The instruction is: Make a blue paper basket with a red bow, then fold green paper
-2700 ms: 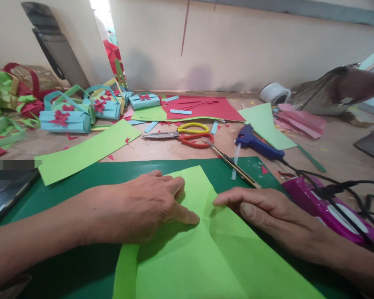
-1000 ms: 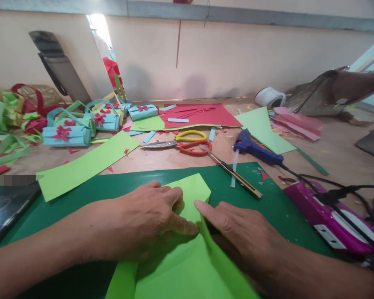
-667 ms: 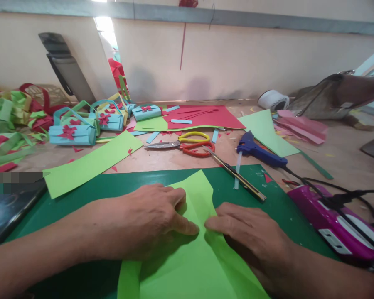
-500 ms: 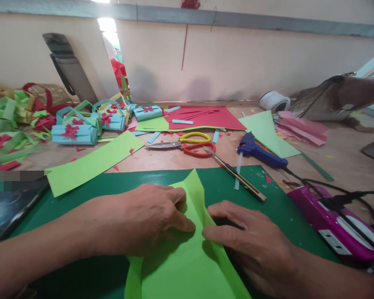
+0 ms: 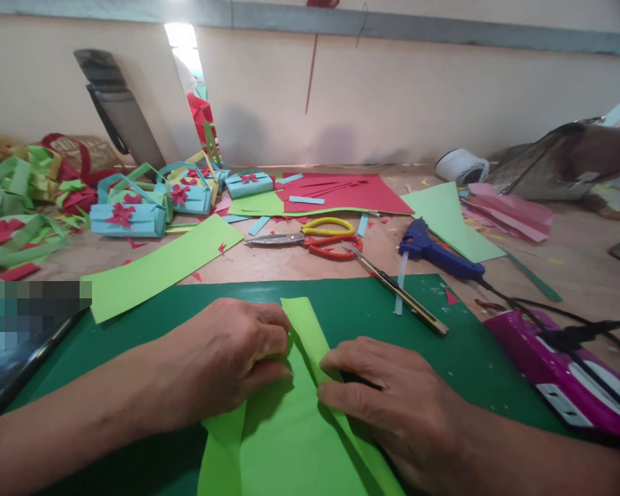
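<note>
A light green sheet of paper (image 5: 284, 448) with creased, raised side flaps lies on the dark green cutting mat (image 5: 186, 306). My left hand (image 5: 238, 358) is closed on its far left edge, fingers curled over and thumb bent inward. On the opposite side my right hand (image 5: 393, 393) pinches the right flap between thumb and fingers. Between the two hands, the flap's far end (image 5: 300, 310) leans inward. The near part of the sheet runs out of the bottom of the view.
Beyond the mat lie scissors (image 5: 310, 240), a utility knife (image 5: 403, 293), a blue glue gun (image 5: 439, 251) and a green paper strip (image 5: 165, 265). A magenta power strip (image 5: 558, 372) with cables sits right, a phone (image 5: 25, 358) left. Small blue paper bags (image 5: 128, 219) stand behind.
My left hand has drawn left and curled its fingers at the sheet's edge. The pointed far end of the paper now folds inward, and my right hand has shifted slightly left.
</note>
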`<state>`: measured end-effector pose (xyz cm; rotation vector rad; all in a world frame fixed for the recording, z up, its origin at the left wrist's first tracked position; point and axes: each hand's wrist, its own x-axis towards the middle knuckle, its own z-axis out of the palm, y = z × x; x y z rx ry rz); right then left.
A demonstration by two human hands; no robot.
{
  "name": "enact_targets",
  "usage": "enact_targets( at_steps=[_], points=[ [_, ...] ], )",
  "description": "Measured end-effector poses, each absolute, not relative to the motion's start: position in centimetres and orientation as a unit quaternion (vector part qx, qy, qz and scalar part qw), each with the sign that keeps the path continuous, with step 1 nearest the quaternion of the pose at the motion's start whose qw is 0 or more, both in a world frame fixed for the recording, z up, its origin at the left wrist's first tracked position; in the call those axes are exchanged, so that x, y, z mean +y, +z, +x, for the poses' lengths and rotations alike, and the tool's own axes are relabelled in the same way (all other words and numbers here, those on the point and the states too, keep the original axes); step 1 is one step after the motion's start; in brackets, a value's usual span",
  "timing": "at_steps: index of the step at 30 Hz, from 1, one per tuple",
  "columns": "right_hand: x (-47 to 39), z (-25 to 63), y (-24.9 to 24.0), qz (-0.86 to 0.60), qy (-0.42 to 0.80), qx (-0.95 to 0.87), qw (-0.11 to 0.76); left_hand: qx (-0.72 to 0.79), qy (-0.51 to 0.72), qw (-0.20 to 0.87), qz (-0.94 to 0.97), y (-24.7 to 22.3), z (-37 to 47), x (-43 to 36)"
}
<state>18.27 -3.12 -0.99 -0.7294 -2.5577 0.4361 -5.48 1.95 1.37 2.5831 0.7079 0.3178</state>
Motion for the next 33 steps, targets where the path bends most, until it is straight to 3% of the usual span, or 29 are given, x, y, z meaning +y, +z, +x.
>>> enact_targets(
  at_steps=[5,10,13,22,33],
  points=[
    [-2.9,18.0,-0.8,-0.276,0.174,-0.932,0.158,0.285,0.182,0.03,0.941,1.1,-5.2,1.8],
    [-2.8,17.8,-1.1,-0.252,0.186,-0.922,0.226,0.239,0.116,0.094,0.96,1.0,-4.7,2.0],
    [-2.8,17.7,-1.0,-0.313,0.211,-0.89,0.258,0.228,0.095,0.118,0.962,0.8,-4.7,2.1],
    [-2.1,17.9,0.3,-0.405,0.337,-0.816,0.239,0.21,0.097,0.094,0.968,0.7,-4.7,2.2],
    [-2.2,17.8,0.3,-0.416,0.349,-0.808,0.227,0.174,0.083,0.059,0.979,1.2,-4.2,2.6]
  ],
)
